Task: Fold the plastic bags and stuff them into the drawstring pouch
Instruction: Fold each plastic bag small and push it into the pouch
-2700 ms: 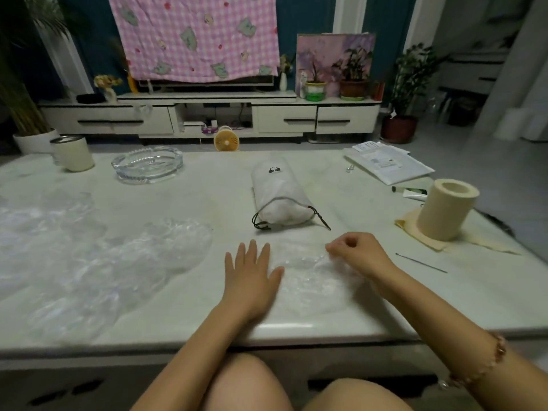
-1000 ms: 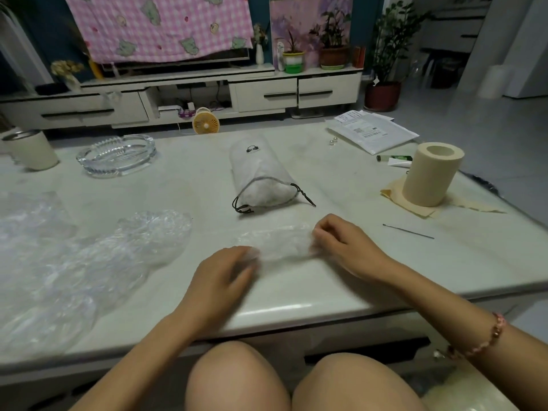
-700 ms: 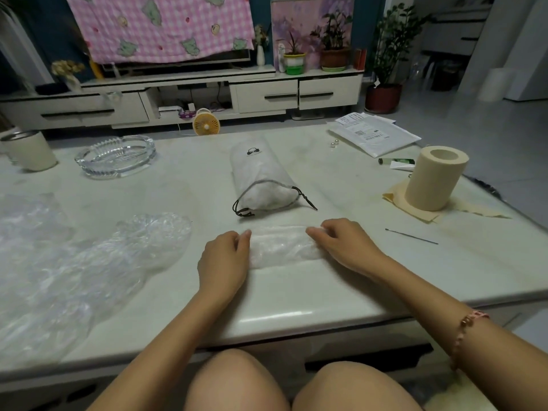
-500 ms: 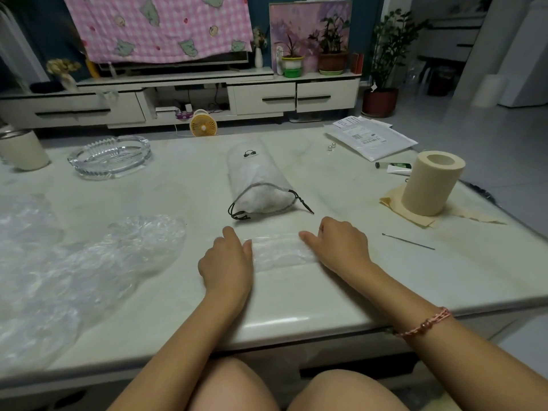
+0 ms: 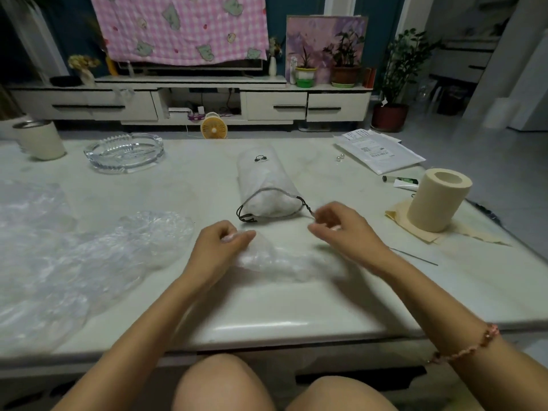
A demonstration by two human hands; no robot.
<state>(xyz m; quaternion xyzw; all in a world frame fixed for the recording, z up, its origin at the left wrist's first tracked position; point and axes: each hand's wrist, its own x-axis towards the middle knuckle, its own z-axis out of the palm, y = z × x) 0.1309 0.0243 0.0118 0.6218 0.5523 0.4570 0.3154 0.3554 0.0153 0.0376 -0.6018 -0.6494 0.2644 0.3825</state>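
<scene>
Since half a second ago, the left hand (image 5: 221, 247) and right hand (image 5: 341, 229) have lifted off the ends of the folded strip, and the plastic bag (image 5: 284, 262) lies looser on the bench (image 5: 296, 315), near its front edge. Head view: the left hand pinches the bag's left end with curled fingers. The right hand hovers, fingers curled, just beside the cord (image 5: 307, 207) of the drawstring pouch (image 5: 267, 185); whether it holds anything cannot be determined. Step in hand, as judged: final fold before stuffing. The next move requires compacting the bag and opening the pouch mouth. Unfolded bags (image 5: 89, 262) lie at left.
</scene>
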